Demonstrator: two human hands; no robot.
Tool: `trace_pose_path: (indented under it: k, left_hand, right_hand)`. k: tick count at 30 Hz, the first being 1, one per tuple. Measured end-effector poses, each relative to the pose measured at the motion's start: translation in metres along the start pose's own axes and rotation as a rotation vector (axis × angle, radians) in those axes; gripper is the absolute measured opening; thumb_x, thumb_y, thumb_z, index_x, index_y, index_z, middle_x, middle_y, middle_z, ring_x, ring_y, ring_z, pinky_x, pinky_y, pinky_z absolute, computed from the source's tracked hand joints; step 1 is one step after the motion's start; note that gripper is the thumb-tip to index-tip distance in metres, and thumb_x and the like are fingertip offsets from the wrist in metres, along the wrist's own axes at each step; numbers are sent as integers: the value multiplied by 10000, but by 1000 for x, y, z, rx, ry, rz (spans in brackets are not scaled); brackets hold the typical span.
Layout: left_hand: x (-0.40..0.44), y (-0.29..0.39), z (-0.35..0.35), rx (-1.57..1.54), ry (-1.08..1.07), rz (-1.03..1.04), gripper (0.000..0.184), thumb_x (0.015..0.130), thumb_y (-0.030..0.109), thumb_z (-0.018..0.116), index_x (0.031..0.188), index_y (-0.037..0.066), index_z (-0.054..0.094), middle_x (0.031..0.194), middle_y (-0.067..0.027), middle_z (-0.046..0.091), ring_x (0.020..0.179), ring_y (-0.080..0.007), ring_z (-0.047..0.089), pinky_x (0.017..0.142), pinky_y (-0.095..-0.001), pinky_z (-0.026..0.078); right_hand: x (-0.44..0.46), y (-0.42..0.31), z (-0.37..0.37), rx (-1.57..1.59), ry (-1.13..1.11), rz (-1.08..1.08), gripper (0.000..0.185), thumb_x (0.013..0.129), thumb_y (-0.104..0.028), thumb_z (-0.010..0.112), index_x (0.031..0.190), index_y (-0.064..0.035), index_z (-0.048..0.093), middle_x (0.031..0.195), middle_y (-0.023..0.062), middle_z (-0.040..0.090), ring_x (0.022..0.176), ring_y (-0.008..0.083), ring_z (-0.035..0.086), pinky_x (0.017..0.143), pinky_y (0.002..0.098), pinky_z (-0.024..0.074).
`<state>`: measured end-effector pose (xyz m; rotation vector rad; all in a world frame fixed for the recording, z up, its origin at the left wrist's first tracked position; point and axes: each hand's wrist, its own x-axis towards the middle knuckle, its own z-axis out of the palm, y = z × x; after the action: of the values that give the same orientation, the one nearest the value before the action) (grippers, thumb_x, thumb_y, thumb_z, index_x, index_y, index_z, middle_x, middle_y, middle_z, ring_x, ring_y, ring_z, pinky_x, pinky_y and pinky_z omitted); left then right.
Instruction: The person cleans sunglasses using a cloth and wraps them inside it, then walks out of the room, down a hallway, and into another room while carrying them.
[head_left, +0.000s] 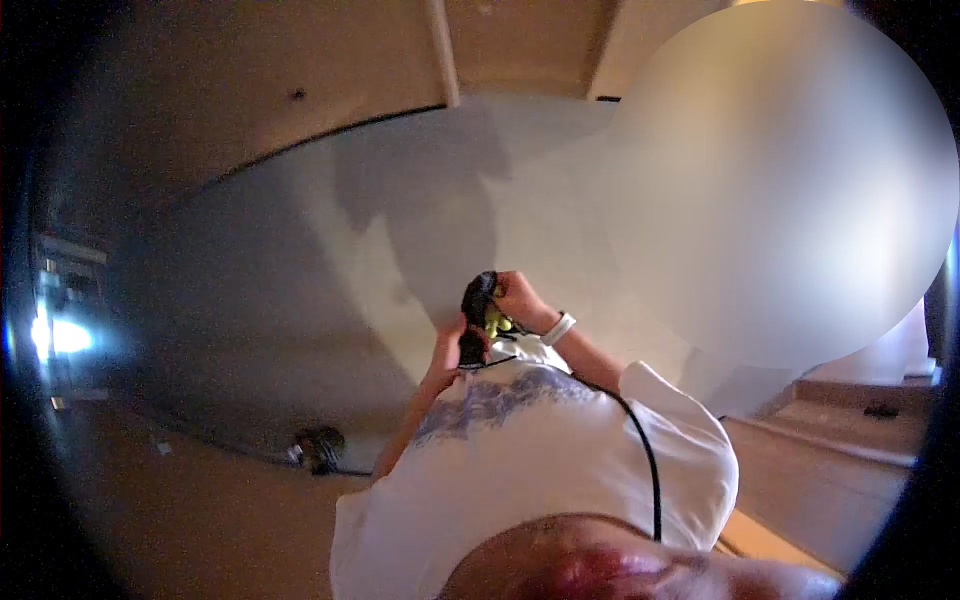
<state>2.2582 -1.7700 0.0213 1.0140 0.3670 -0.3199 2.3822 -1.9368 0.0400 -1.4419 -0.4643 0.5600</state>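
In front of my white shirt point(560, 440), both hands are closed around a black item point(480, 292) with yellow-green parts point(496, 320). It looks soft, perhaps a glove, but it is too small and blurred to be sure of its kind. My left hand point(450, 345) grips its lower left end. My right hand point(517, 298) pinches the upper right side, close to the yellow-green parts. A pale band point(558, 329) circles my right wrist. The fingertips are partly hidden by the black item.
A black cable point(648, 440) runs over my shirt. Grey floor point(560, 190) lies ahead, with wooden furniture panels point(330, 70) at its far edge. A dark object point(320, 450) sits at lower left. Wooden steps or a ledge point(830, 410) stand at right. A round blur covers the upper right.
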Motion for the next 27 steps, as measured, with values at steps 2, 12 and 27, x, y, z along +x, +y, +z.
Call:
trace_pose_path:
  k: [2, 12, 27]
  left_hand:
    - [35, 49, 20, 106, -27, -66, 646, 1054, 533, 375, 772, 14, 635, 695, -105, 662, 563, -207, 643, 551, -333, 530]
    - [230, 125, -29, 567, -414, -332, 623, 1040, 545, 400, 1100, 0, 696, 1011, -102, 716, 1003, -186, 654, 951, -334, 482]
    - [445, 323, -178, 1751, -977, -1001, 328, 996, 321, 599, 1118, 29, 687, 1022, -71, 699, 967, -134, 612, 867, -311, 493]
  right_hand:
    - [29, -8, -22, 121, 125, -15, 138, 841, 19, 625, 966, 42, 679, 884, -26, 673, 812, 72, 573, 692, 275, 518]
    - [62, 25, -76, 435, 722, 106, 228, 817, 43, 633, 1042, 18, 663, 939, -6, 684, 840, 96, 623, 758, 262, 530]
    - [6, -10, -92, 718, 1531, -240, 155, 860, 11, 595, 1004, -31, 635, 971, 29, 680, 895, 156, 641, 825, 298, 511]
